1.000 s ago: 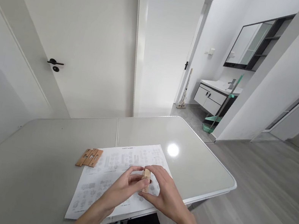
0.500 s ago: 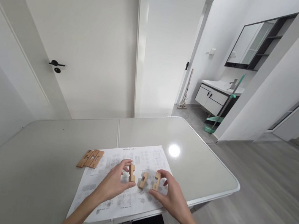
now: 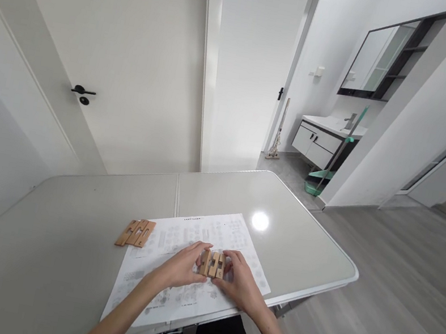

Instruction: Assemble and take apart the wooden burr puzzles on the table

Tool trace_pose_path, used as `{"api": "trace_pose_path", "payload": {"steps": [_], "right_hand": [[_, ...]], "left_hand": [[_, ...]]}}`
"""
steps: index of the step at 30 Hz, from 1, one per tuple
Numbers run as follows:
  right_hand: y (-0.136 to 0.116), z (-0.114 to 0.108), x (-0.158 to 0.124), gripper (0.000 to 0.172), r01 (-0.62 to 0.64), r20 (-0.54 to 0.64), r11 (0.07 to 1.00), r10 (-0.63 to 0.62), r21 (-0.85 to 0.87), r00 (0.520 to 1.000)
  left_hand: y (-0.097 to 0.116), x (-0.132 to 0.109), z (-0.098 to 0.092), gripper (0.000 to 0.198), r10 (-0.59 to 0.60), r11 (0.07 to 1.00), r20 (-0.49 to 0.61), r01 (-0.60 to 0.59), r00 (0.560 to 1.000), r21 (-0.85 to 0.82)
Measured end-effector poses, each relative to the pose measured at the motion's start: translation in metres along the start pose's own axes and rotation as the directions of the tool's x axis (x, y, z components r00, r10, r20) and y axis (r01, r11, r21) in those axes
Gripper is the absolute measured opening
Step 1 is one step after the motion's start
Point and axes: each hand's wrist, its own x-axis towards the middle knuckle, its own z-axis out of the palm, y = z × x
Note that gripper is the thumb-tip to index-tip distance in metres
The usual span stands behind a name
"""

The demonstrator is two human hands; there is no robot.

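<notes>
My left hand (image 3: 187, 264) pinches a notched wooden block (image 3: 205, 263) between thumb and fingers. Opposite it, my right hand (image 3: 241, 278) grips another notched wooden block (image 3: 221, 266) the same way. Between these two stands a middle notched block (image 3: 213, 264), close against both; whether all of them touch is hard to tell. They are over a printed paper sheet (image 3: 153, 270) with small figures and text. At the sheet's upper left corner, several flat wooden puzzle pieces (image 3: 136, 233) lie side by side, some with cut-out slots.
The sheet lies on a pale glossy folding table (image 3: 65, 231) with a seam across it and a rounded right edge. Behind the table is a white door (image 3: 150, 62). Farther off are a washbasin cabinet (image 3: 317, 143), a mop (image 3: 279, 134) and a green dustpan (image 3: 313, 187).
Both hands have come together, bringing their blocks in beside the middle one. Before, there were gaps between the blocks. The flat pieces at the left have stayed put.
</notes>
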Motion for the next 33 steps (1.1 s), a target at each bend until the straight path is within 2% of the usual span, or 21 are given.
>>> {"api": "trace_pose_path", "payload": {"steps": [12, 17, 23, 26, 29, 33], "right_hand": [[0.008, -0.008, -0.001, 0.062, 0.028, 0.031, 0.997, -0.03, 0.074, 0.999], [0.014, -0.011, -0.001, 0.062, 0.027, 0.105, 0.988, -0.043, 0.151, 0.994], [0.017, -0.02, 0.001, 0.07, 0.055, 0.198, 0.959, -0.113, 0.276, 0.974], [0.018, -0.022, 0.001, 0.07, 0.055, 0.19, 0.93, -0.132, 0.364, 0.973], [0.02, -0.022, 0.001, 0.06, 0.037, 0.169, 0.895, -0.125, 0.445, 0.978], [0.023, -0.019, 0.002, 0.054, 0.032, 0.073, 0.844, -0.084, 0.535, 0.994]], "left_hand": [[-0.001, 0.011, 0.008, 0.077, 0.073, 0.992, 0.026, -0.075, 0.997, 0.103], [0.004, 0.016, 0.015, 0.074, 0.085, 0.986, 0.009, -0.085, 0.996, 0.146], [0.004, 0.023, 0.018, 0.068, 0.089, 0.977, -0.025, -0.082, 0.996, 0.199], [0.003, 0.024, 0.018, 0.064, 0.092, 0.973, -0.039, -0.082, 0.995, 0.214], [0.003, 0.024, 0.02, 0.06, 0.089, 0.97, -0.048, -0.075, 0.995, 0.231], [0.003, 0.021, 0.015, 0.06, 0.072, 0.966, -0.076, -0.051, 0.994, 0.254]]}}
